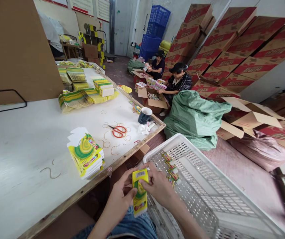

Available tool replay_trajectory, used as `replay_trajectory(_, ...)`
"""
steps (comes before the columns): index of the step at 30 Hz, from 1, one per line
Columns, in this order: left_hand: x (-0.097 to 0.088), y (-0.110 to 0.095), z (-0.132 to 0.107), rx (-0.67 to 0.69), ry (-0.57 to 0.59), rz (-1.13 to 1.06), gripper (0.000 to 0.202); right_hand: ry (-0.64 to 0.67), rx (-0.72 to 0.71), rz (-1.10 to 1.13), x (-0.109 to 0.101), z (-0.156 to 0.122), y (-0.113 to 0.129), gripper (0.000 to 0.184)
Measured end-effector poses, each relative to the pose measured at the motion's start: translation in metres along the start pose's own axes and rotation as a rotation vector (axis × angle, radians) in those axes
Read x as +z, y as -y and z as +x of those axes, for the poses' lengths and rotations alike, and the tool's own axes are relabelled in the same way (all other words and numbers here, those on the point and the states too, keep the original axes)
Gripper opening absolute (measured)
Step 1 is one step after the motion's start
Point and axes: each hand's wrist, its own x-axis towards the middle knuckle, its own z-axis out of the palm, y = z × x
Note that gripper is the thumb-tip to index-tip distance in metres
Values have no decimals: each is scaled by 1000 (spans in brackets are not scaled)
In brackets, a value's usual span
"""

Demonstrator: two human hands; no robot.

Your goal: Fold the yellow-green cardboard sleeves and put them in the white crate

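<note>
A small yellow and green printed carton with a barcode near its upper end is held over my lap. My left hand grips its left side, thumb on the printed face. On the other side my right hand holds the upper right edge, its thumb also pressing the face. To the left, on the white table, lies a fanned stack of flat cartons in the same print. A white perforated crate stands at my right with several small wrapped packets in it.
Orange-handled scissors lie among rubber bands on the table. A dark mug stands by its wooden edge. Bundled cartons sit farther back. Beyond are a green sack, two seated people and stacked boxes.
</note>
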Motion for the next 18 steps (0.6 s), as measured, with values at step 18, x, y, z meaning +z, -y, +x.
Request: replay_trajectory(18,-6,-5,1,-20,-29,37,56,38,-48,249,1,0,-15,26)
